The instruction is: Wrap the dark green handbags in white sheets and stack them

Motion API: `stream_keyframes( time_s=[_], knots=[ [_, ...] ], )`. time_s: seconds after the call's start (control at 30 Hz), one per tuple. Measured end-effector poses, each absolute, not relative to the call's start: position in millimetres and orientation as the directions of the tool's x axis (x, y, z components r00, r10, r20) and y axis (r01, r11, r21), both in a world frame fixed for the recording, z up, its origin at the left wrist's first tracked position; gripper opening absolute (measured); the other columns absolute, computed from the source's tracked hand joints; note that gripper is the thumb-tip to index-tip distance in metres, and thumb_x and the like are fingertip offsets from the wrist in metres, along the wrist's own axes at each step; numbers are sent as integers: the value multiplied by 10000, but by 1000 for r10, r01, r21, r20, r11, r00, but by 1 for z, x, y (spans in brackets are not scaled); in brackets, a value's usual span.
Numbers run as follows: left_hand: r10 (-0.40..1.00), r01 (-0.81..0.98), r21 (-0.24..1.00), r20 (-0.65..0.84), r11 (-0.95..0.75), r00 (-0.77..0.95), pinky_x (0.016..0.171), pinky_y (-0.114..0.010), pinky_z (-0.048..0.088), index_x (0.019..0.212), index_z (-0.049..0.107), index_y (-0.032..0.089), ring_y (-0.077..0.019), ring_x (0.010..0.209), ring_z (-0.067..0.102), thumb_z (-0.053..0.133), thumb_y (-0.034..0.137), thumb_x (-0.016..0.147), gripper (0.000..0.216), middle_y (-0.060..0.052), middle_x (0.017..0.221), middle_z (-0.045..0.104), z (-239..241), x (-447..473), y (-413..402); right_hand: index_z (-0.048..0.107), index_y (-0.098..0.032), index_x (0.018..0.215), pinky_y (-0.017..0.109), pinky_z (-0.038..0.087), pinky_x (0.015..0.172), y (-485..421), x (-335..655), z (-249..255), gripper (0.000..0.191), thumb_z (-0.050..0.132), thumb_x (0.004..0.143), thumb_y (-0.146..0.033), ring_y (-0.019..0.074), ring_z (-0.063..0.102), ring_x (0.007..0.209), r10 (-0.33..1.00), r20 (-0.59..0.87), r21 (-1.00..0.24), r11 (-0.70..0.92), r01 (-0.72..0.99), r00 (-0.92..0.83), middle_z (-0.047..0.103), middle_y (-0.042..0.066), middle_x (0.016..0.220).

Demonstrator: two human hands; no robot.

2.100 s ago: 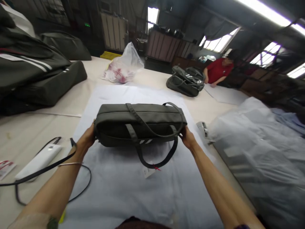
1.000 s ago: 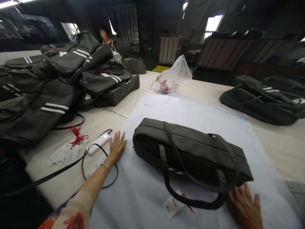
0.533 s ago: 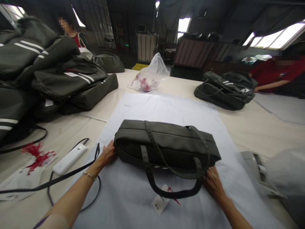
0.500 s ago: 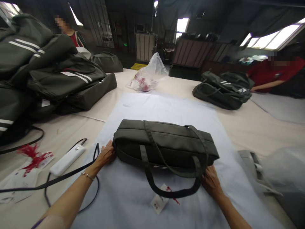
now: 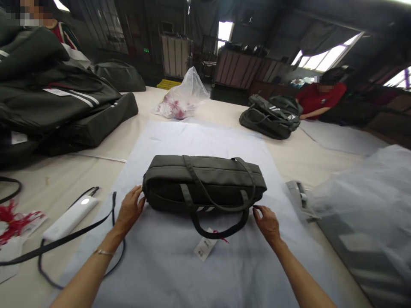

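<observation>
A dark olive bag (image 5: 205,182) with two carry straps lies on a pale blue paper sheet (image 5: 205,141) in front of me. A white hang tag (image 5: 204,249) with a red tassel rests on the sheet by the near strap. My left hand (image 5: 129,209) sits at the bag's left end, fingers apart and touching it. At the bag's right near corner, my right hand (image 5: 267,221) rests on the sheet with its fingers loosely spread, empty.
A heap of dark bags (image 5: 58,107) fills the left. A white power bank (image 5: 69,217) and black strap (image 5: 61,241) lie at near left. A plastic bag (image 5: 183,96) and more bags (image 5: 271,117) sit farther off. A person in red (image 5: 321,96) stands far right. Clear plastic (image 5: 362,205) covers the right.
The view has swung back to centre on the bag. My hands have eased off the bag's ends, the right one now resting on the sheet just clear of the corner.
</observation>
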State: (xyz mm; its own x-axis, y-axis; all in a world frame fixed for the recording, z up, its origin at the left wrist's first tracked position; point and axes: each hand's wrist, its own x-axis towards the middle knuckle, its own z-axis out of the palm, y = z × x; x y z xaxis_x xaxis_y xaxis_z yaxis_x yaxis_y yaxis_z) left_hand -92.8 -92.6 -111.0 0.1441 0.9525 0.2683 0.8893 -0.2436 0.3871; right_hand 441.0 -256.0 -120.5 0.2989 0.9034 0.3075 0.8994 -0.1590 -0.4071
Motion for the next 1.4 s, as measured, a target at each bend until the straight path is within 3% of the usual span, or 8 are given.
stream_keyframes(
  time_s=[0.2,0.4,0.6,0.7,0.8,1.07,1.23,1.4],
  knots=[
    [855,693,552,483,-463,186,948,-419,482,1020,638,224,-249,985,617,504,353,917,213,-90,998,667,-79,-44,-176,722,-209,996,468,451,956,-282,356,-48,306,664,789,-427,291,633,1035,952,-188,-879,-272,391,241,711,94,1084],
    [845,265,916,126,-300,520,1075,-464,404,1246,572,223,-264,1233,525,598,340,857,407,-111,1294,596,-49,34,-208,664,-208,1161,473,447,1005,-283,281,-1,537,813,688,-414,288,590,1173,931,-365,-907,-351,-235,18,677,105,1196],
    [524,-140,970,14,201,852,1051,-450,397,1423,395,287,-287,1353,403,786,340,718,808,-117,1476,426,-10,79,-242,660,-210,1135,417,530,804,-295,255,47,477,705,792,-538,283,652,1048,937,-350,-916,-341,-213,7,683,121,1137],
    [393,-157,899,-18,409,919,878,-367,477,1214,597,210,-226,996,644,751,377,764,505,-91,1081,673,7,81,-258,685,-180,1028,397,531,802,-294,257,74,457,602,850,-592,256,658,979,964,-263,-962,-260,-78,34,700,112,1044],
    [422,-120,883,-94,454,902,671,-268,457,898,664,135,-123,591,590,656,477,831,349,-2,635,608,22,67,-257,677,-157,807,348,520,751,-289,268,90,487,557,859,-626,206,644,804,974,-186,-977,-197,85,126,696,81,836],
    [883,-2,997,67,-74,465,589,-240,396,743,555,188,-124,563,503,551,567,851,394,25,595,545,64,-2,-172,544,-176,719,270,430,544,-286,281,96,453,656,781,-611,153,610,582,946,-285,-958,-276,-74,156,602,-3,714],
    [786,573,548,515,-609,342,856,-350,414,748,633,213,-173,701,553,542,444,899,291,-6,670,594,66,-16,-127,571,-168,735,292,453,551,-284,284,87,470,648,778,-630,178,618,611,936,-304,-952,-307,-10,177,612,20,667],
    [672,545,406,558,-733,487,1083,-488,315,1232,592,250,-230,982,618,656,378,845,412,-54,1002,686,68,-4,-133,562,-180,680,262,425,476,-278,279,105,419,696,771,-567,125,542,518,944,-280,-953,-253,-164,173,589,-6,653]
  ],
)
